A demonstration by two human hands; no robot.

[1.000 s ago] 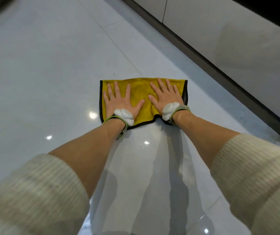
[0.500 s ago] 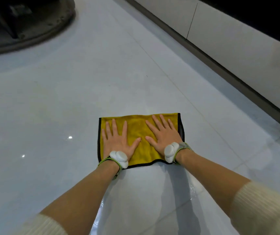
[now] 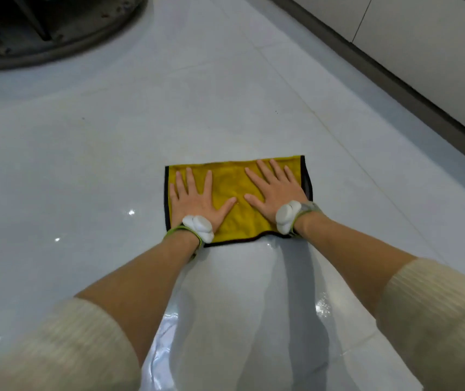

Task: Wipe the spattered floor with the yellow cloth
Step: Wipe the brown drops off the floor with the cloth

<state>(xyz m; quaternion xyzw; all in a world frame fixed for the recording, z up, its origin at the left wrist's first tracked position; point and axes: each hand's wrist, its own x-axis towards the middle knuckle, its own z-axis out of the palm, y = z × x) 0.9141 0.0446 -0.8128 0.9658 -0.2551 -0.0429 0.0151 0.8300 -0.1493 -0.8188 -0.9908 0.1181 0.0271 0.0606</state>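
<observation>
Your left hand (image 3: 194,198) and right hand (image 3: 275,193) press flat, fingers spread, on the yellow cloth (image 3: 234,187), long axis nine-to-three on the floor (image 3: 225,80); a speck (image 3: 276,111), possibly spatter, lies toward twelve, nearer your right hand

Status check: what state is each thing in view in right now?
Cloth: spread flat, pressed down.
Left hand: flat, fingers spread, pressing the cloth.
Right hand: flat, fingers spread, pressing the cloth.
Floor: glossy, wet-looking streak on the near side of the cloth; dark specks beyond it.
</observation>
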